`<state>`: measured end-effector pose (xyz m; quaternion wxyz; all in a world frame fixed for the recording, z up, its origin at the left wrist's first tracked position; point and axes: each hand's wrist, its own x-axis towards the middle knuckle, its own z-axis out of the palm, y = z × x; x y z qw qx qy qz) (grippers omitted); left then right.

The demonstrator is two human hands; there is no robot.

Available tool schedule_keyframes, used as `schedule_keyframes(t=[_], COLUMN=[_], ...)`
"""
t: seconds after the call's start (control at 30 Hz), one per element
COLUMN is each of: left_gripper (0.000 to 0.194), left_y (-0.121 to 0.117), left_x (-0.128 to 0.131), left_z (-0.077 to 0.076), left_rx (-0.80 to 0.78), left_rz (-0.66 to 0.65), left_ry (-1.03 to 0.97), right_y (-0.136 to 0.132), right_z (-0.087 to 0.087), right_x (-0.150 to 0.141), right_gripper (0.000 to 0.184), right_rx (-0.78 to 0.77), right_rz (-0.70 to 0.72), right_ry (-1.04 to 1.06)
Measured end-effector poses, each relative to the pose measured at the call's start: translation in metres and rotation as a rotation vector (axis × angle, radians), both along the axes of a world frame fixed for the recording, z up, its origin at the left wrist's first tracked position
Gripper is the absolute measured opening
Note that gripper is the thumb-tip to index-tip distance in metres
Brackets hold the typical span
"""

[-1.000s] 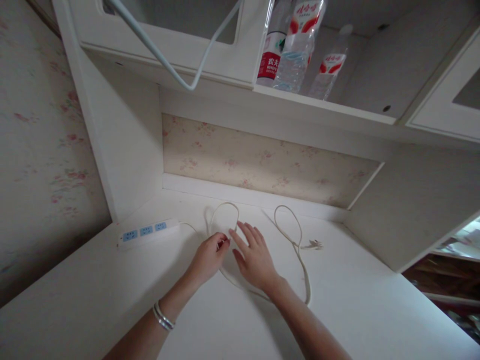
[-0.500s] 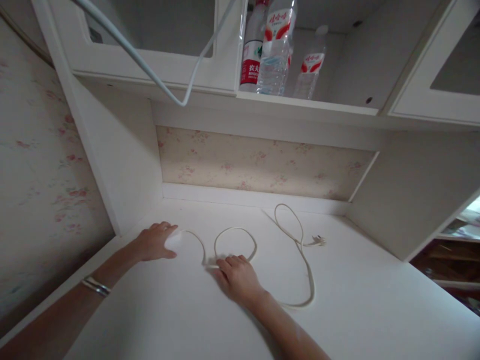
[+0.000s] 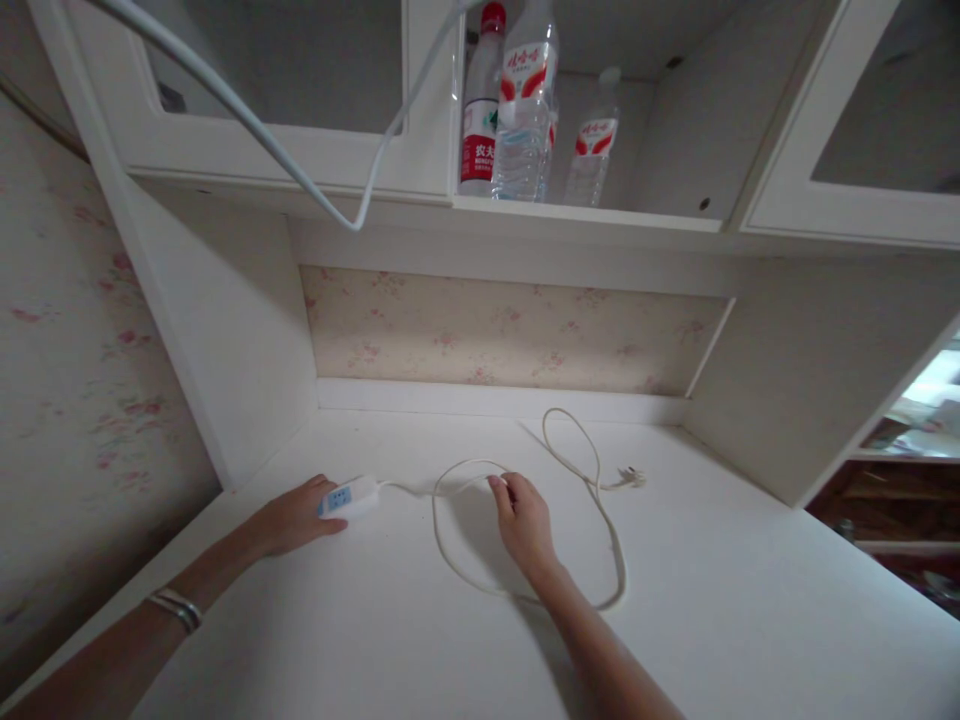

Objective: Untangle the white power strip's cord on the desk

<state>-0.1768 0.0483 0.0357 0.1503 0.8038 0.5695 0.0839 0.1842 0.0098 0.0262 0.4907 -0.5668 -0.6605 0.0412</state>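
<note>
My left hand (image 3: 296, 515) is closed round the left end of a small white power strip (image 3: 361, 499) with a blue label facing up. Out of the strip's right end runs a thin white cord (image 3: 619, 555), which lies in loops across the white desktop. Between thumb and fingers my right hand (image 3: 525, 522) pinches the cord, just right of the strip, at the top of a wide loop. The cord's plug (image 3: 634, 478) lies farther right with its pins showing.
Overhead, an open cupboard shelf (image 3: 637, 215) holds several plastic bottles (image 3: 521, 130). A pale bent tube (image 3: 259, 130) crosses the upper left. White side panels (image 3: 217, 310) flank the desktop (image 3: 420, 640), with a low ledge (image 3: 480, 397) along the back.
My right hand has moved right and back with the cord, drawing it straighter near the strip and widening the loop. The strip has turned so its blue label shows. The view has shifted slightly.
</note>
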Motion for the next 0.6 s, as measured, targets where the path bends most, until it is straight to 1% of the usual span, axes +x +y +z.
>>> schedule_keyframes(t=[0.07,0.17,0.27,0.33,0.4,0.47,0.53,0.6], left_gripper=[0.037,0.042,0.041,0.035,0.034,0.032,0.031,0.032], left_y=[-0.009,-0.023,-0.040,-0.053,-0.067,-0.081,-0.091,-0.098], left_x=[0.017,0.047,0.080,0.102,0.124,0.147,0.168,0.187], left_z=[0.009,0.024,0.040,0.049,0.055,0.057,0.054,0.049], left_rx=[0.044,0.110,0.073,0.007,-0.060,-0.121,-0.173,-0.282], left_rz=[0.015,0.000,-0.067,-0.145,-0.239,-0.305,-0.338,-0.371], left_ry=[-0.077,-0.218,-0.325,-0.355,-0.375,-0.405,-0.474,-0.575], right_y=[0.004,0.009,0.013,0.016,0.018,0.020,0.021,0.020], right_z=[0.003,0.006,0.007,0.006,0.005,0.003,-0.001,-0.007], right_x=[0.009,0.023,0.034,0.040,0.043,0.041,0.034,0.022], right_gripper=[0.037,0.040,0.042,0.043,0.046,0.050,0.054,0.056], right_rx=[-0.015,0.022,0.061,0.066,0.052,0.004,-0.068,-0.129], right_rz=[-0.057,-0.165,-0.220,-0.225,-0.233,-0.236,-0.203,-0.125], right_ry=[0.174,0.438,0.646,0.726,0.743,0.706,0.618,0.497])
